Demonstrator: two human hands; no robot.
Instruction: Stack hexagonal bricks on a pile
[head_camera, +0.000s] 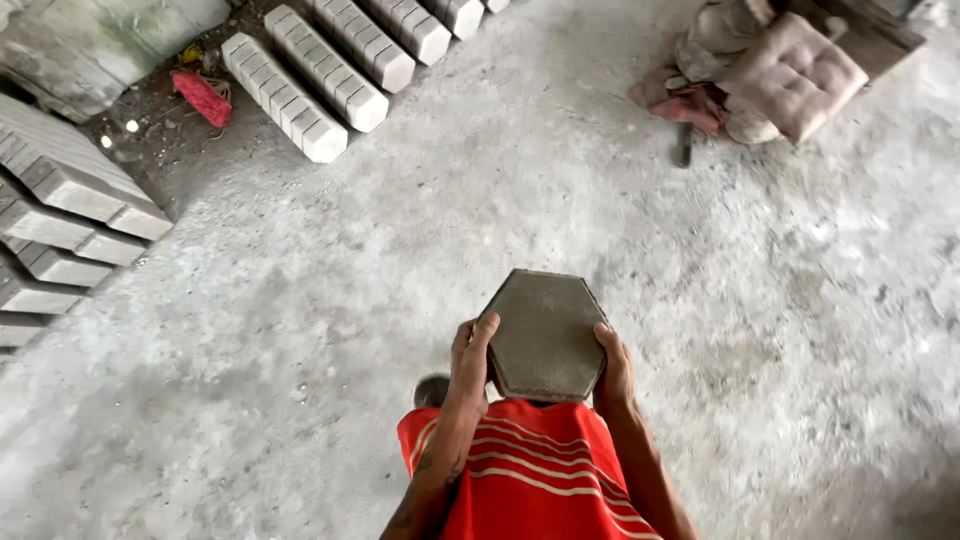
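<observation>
**Inspector:** Nearest item first?

**Assistant:** Grey hexagonal concrete paving block (546, 335), carried flat in front of the red striped shirt (530, 470), clear of the floor. Left hand (468, 362) clamped on its left edge, thumb over the top face; right hand (614, 370) likewise on the right edge. Fingers of both hands closed around the block, tips mostly hidden beneath it.

**Inspector:** Underfoot?

**Assistant:** Bare, dusty grey concrete floor (330, 300). One foot (432, 390) just visible left of the shirt.

**Inspector:** Farther out?

**Assistant:** Far left, stacked pale grey blocks (60, 215), laid on edge in tiers. Beyond, upper left, long rows of white-grey blocks (300, 85) standing on edge; a red rag (203, 97) on the dirt beside them. Upper right, well apart, a heap of cloths and a pinkish tufted cushion (795, 72).

**Inspector:** Progress?

**Assistant:** Judged midway through one carry: block lifted and securely held, not yet set down. Many blocks already stacked and lined up; this one well apart from both groups. Remaining count not determinable from this view.
</observation>
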